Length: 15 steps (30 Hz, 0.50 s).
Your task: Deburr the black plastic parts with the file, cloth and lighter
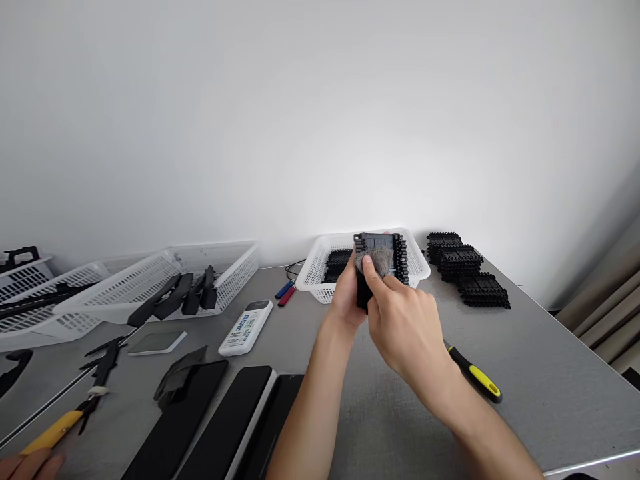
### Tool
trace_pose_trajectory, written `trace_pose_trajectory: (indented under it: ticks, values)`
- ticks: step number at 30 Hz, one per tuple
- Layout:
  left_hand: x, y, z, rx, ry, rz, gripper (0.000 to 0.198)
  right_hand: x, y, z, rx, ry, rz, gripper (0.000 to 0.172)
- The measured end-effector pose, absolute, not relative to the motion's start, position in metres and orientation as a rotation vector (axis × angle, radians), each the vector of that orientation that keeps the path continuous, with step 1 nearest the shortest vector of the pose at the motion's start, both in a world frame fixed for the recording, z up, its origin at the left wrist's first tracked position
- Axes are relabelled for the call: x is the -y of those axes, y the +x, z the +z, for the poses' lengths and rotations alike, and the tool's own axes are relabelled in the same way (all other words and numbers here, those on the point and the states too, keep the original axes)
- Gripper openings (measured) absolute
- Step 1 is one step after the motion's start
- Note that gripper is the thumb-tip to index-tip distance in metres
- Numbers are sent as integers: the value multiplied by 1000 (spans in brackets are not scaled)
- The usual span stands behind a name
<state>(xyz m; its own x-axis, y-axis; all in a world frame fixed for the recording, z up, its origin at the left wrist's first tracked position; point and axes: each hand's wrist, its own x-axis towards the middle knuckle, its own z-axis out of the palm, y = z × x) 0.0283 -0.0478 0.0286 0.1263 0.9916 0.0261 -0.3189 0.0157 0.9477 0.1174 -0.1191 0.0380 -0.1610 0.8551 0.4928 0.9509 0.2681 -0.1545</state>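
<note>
My left hand [346, 293] grips a stack of black ribbed plastic plates [383, 241] from its left side, raised in front of a white basket. Pressed on the upper face of that stack is a grey cloth [381, 260], pinched in my right hand [406, 313] with the index finger lying along it. The far fingers of my left hand are mostly hidden behind the stack. Behind the plates, the white mesh basket [314, 265] holds more of the black plates. A screwdriver with a yellow and black handle [477, 379] lies beside my right forearm.
Stacks of black plates [457, 260] stand at the right near the wall. White baskets [235, 267] with long black parts line the left. A white labelled device [246, 328] and black flat boxes [233, 417] lie nearer. At lower left, another person's hand [37, 463] holds a yellow-handled tool [53, 430].
</note>
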Motion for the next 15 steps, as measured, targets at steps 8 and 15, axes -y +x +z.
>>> trace_pose_trajectory:
  ticks: [8, 15]
  values:
    - [40, 21, 28, -962, 1061, 1356, 48, 131, 115, 39, 2202, -1632, -153, 54]
    - [33, 15, 31, -740, 918, 1325, 52, 134, 131, 44, 2067, -1513, -22, 37]
